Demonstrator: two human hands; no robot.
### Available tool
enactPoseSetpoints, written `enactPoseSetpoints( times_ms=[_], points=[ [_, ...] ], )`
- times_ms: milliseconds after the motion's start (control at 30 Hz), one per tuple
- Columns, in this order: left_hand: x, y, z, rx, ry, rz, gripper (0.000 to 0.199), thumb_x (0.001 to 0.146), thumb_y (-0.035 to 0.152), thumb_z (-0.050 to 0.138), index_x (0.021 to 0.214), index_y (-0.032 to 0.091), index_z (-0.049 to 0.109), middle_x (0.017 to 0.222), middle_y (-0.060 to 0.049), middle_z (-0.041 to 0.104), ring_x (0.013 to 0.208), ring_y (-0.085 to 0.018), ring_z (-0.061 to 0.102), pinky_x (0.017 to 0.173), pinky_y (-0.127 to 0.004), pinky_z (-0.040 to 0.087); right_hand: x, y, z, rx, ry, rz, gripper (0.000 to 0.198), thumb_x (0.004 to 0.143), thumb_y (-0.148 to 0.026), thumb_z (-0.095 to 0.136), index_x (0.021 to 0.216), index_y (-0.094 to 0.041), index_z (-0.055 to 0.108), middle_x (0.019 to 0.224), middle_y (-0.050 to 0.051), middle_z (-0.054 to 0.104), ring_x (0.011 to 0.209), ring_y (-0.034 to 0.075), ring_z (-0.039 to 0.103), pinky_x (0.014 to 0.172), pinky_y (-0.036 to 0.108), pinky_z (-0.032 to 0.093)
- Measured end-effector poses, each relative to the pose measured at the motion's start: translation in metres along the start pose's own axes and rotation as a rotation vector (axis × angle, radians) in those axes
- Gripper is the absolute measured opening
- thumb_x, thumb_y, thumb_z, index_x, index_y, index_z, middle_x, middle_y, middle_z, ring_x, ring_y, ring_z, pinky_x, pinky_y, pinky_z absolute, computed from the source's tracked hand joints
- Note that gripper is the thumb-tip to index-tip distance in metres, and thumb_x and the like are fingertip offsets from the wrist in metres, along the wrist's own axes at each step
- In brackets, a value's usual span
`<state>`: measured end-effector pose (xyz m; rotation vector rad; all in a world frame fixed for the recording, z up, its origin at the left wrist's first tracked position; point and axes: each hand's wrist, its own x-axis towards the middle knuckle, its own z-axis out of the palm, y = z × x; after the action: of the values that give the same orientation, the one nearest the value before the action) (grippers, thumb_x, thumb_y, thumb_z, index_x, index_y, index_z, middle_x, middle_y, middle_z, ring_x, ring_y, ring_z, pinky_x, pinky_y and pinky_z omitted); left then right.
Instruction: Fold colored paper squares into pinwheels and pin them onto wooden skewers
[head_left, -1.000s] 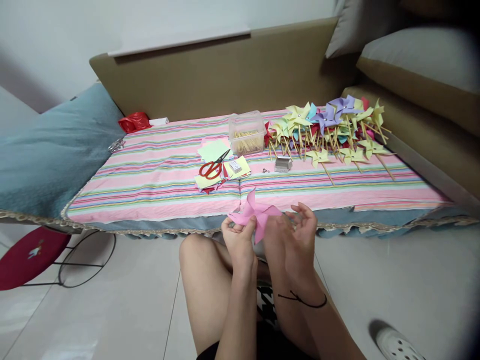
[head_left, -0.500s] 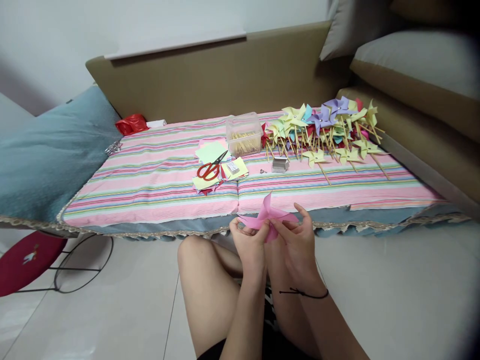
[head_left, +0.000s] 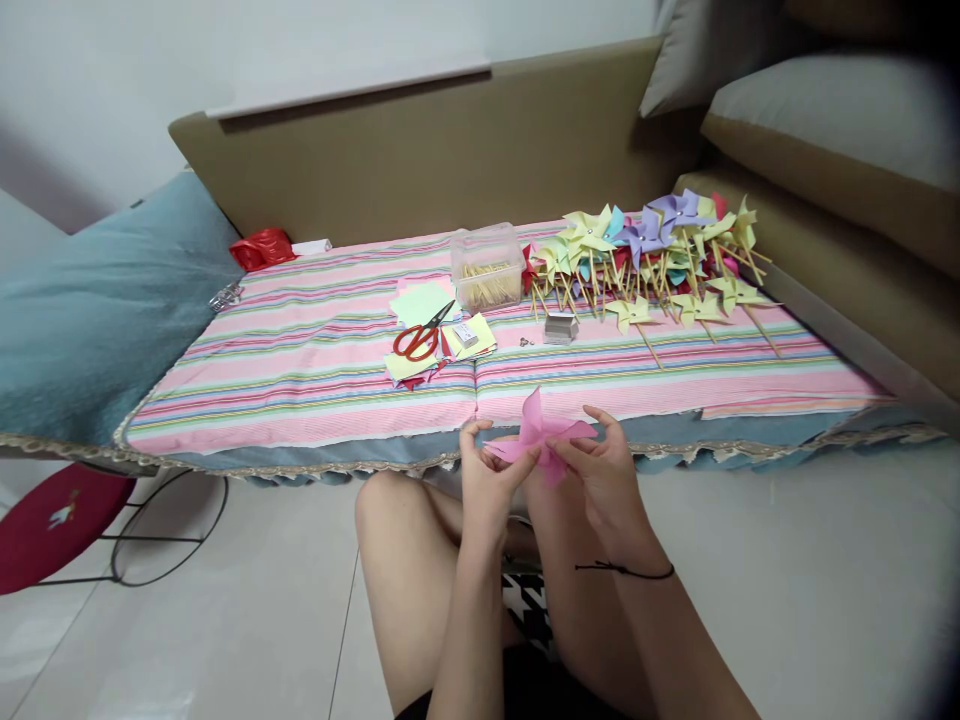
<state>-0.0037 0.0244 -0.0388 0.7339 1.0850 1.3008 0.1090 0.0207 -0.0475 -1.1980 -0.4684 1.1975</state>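
Observation:
A pink paper pinwheel is held over my knees, just in front of the sofa edge. My left hand pinches it from the left, thumb near the middle. From the right, my right hand grips it with the thumb close to its centre, one finger raised off the paper. Its underside and the fingertips behind it are hidden. Beyond the hands lie a small open grey box and a few tiny metal pieces.
Red-handled scissors lie on stacked coloured paper beside a small white box. Behind stands a clear tub of wooden sticks. Several finished pinwheels on sticks pile at the right. A red stool is at the lower left.
Both hands have moved slightly apart, and the pinwheel's face has turned more open to view. My right wrist has shifted a little to the right. The things on the sofa have stayed put.

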Motion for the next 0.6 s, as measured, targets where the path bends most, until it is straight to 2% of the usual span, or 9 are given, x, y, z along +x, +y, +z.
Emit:
enactPoseSetpoints(
  times_ms=[100, 200, 400, 600],
  points=[
    [0.003, 0.004, -0.009, 0.126, -0.054, -0.010, 0.063, 0.059, 0.019, 0.079, 0.105, 0.022, 0.036, 0.077, 0.000, 0.071, 0.067, -0.012, 0.066, 0.068, -0.023, 0.047, 0.005, 0.003, -0.008, -0.136, -0.078, 0.003, 0.088, 0.050, -0.034, 0.087, 0.122, -0.020, 0.040, 0.050, -0.010, 0.059, 0.050, 0.013, 0.057, 0.055, 0.024, 0.045],
    [0.005, 0.004, -0.013, 0.170, -0.061, -0.022, 0.060, 0.060, 0.020, 0.078, 0.102, 0.022, 0.036, 0.064, 0.005, 0.067, 0.059, -0.011, 0.063, 0.063, -0.022, 0.045, 0.007, 0.005, -0.009, -0.206, -0.153, 0.012, 0.088, 0.052, -0.036, 0.085, 0.124, -0.020, 0.038, 0.056, -0.007, 0.064, 0.053, 0.014, 0.059, 0.058, 0.026, 0.046],
    [0.010, 0.000, -0.016, 0.162, -0.040, -0.029, 0.053, 0.061, 0.021, 0.074, 0.097, 0.022, 0.035, 0.051, 0.009, 0.061, 0.040, -0.006, 0.046, 0.048, -0.016, 0.032, 0.006, 0.005, -0.006, -0.300, -0.166, 0.005, 0.086, 0.052, -0.033, 0.084, 0.125, -0.020, 0.040, 0.058, -0.007, 0.064, 0.059, 0.017, 0.062, 0.062, 0.031, 0.050],
    [0.013, 0.001, -0.021, 0.161, -0.052, -0.023, 0.052, 0.062, 0.019, 0.073, 0.097, 0.022, 0.035, 0.049, 0.011, 0.057, 0.039, -0.004, 0.040, 0.046, -0.014, 0.029, 0.007, 0.004, -0.004, -0.312, -0.182, 0.023, 0.083, 0.053, -0.030, 0.083, 0.125, -0.020, 0.043, 0.058, -0.007, 0.064, 0.058, 0.017, 0.062, 0.060, 0.031, 0.050]
  ],
)
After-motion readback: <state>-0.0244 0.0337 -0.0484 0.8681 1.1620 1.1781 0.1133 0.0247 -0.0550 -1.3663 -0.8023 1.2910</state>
